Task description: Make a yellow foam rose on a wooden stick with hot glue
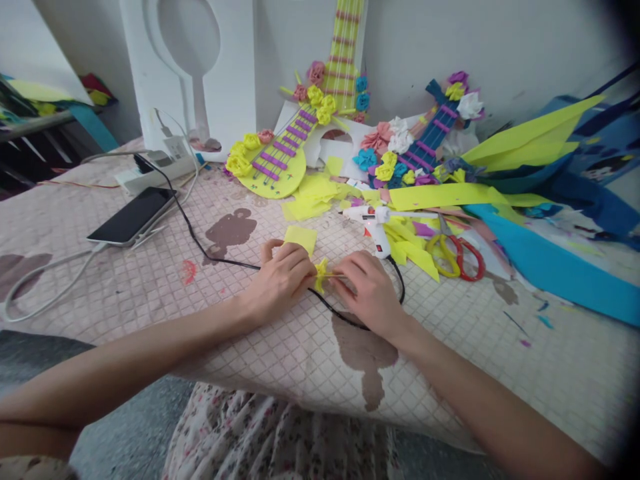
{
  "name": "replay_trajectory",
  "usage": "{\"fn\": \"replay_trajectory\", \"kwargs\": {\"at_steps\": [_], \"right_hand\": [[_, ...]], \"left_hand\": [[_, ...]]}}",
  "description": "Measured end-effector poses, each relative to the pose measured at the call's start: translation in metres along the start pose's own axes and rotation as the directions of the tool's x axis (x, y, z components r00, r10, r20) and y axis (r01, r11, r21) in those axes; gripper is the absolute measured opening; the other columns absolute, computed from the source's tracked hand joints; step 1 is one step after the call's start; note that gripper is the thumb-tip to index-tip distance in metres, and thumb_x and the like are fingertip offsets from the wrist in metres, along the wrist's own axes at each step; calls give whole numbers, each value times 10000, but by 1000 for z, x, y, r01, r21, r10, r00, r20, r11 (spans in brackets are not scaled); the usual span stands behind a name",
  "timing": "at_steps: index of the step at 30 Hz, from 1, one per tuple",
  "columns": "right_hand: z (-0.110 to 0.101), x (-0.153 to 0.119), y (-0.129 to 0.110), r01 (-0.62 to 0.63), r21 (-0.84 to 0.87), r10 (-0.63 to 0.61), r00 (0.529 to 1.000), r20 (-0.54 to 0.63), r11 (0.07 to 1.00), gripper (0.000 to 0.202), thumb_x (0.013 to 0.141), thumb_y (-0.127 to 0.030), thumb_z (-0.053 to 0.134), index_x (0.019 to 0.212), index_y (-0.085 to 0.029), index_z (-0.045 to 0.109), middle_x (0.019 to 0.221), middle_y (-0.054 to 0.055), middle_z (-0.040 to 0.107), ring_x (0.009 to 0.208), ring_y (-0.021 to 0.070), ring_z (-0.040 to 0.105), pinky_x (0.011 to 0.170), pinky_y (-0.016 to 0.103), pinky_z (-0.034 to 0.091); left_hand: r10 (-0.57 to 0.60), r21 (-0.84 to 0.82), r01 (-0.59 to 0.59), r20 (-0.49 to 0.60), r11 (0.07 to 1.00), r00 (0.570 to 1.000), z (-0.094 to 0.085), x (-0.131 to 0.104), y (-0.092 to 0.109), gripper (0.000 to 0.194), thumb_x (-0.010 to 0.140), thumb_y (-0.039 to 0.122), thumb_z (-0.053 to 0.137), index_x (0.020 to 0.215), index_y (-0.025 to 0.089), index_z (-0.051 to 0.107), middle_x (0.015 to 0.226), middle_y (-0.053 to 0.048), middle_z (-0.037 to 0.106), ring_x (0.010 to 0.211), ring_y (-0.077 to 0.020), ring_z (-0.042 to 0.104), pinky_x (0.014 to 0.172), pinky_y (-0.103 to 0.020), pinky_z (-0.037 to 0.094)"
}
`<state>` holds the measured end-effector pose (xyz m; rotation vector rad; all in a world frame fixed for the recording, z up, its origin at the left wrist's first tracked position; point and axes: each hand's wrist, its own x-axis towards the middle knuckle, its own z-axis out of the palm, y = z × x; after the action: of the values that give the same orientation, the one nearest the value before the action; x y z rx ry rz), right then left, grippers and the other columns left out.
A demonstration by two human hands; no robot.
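Between my hands is a small yellow crepe-paper flower point(321, 273) with crinkled edges. My left hand point(283, 277) is closed, its fingertips pinching the flower's left side. From the right, my right hand point(373, 290) grips a thin stick point(338, 275) whose tip reaches the flower. Just behind my left hand lies a yellow paper square point(301, 239). A white glue gun point(375, 227) rests behind my right hand, and its black cord point(330, 307) runs beneath both hands.
Red-and-yellow scissors point(455, 257) lie right of the glue gun, among paper scraps and a blue strip point(565, 267). Flower-decorated paper guitars point(280, 163) lean at the back. A phone point(133, 217) and a power strip point(155, 170) are at left.
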<state>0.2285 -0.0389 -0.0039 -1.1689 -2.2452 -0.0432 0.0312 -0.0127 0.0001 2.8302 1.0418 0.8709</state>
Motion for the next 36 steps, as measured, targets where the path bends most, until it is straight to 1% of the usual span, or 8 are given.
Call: {"fn": "replay_trajectory", "kwargs": {"at_steps": [4,10,17,22,25,29,33,36], "right_hand": [[3,0,2,14,-13,-13,999,35,1000,77,878,-217,507,842,-193,571,875,59,576,865,202,503,740,346,413],[8,2,-2,31,-65,-26,996,89,997,106,887,-206,499,814,-175,570,849,51,574,849,195,487,749,338,395],[6,3,-3,72,-113,-57,990,131,991,163,915,-204,451,812,-181,576,836,42,589,850,190,475,737,327,346],[6,3,-5,87,-158,-61,985,162,984,180,918,-195,448,794,-185,578,809,35,592,844,192,464,732,332,321],[7,1,-5,73,-154,-51,988,144,985,174,914,-183,452,791,-186,575,812,37,593,837,193,468,731,332,330],[9,0,-5,29,-109,-22,998,65,994,128,911,-206,463,859,-183,578,897,61,595,853,198,487,736,336,358],[10,0,-5,67,-69,-62,996,72,995,150,917,-198,443,856,-184,579,892,57,589,859,193,500,748,337,372],[11,0,-4,62,-68,-57,995,82,996,150,908,-176,452,827,-177,578,859,53,585,848,192,500,744,332,377]], "left_hand": [[6,-8,-6,25,1000,1000,-1,0,1,157,915,183,442,822,181,569,836,-22,620,926,-190,519,946,-432,252],[10,8,-11,71,1000,997,0,0,2,186,926,166,403,839,181,567,833,-23,612,932,-188,518,957,-441,237],[52,18,-53,24,998,998,2,-1,-2,100,900,182,478,867,197,571,871,-11,618,965,-178,514,983,-429,214],[66,56,-69,45,996,997,1,-1,-1,157,924,176,445,831,190,571,848,-7,616,945,-170,514,991,-435,194],[63,71,-68,68,995,996,2,-1,-1,175,937,176,430,825,184,565,850,-7,612,947,-169,510,992,-439,190],[76,111,-83,68,990,995,5,-3,-2,181,941,168,415,829,178,557,857,-17,603,963,-177,500,994,-443,192],[90,110,-97,64,989,994,5,-3,-3,159,935,169,427,842,177,556,831,-10,595,942,-171,504,996,-437,192],[76,87,-80,52,993,996,4,-2,-1,158,924,163,437,824,182,558,820,-4,600,934,-169,511,991,-433,197]]}}
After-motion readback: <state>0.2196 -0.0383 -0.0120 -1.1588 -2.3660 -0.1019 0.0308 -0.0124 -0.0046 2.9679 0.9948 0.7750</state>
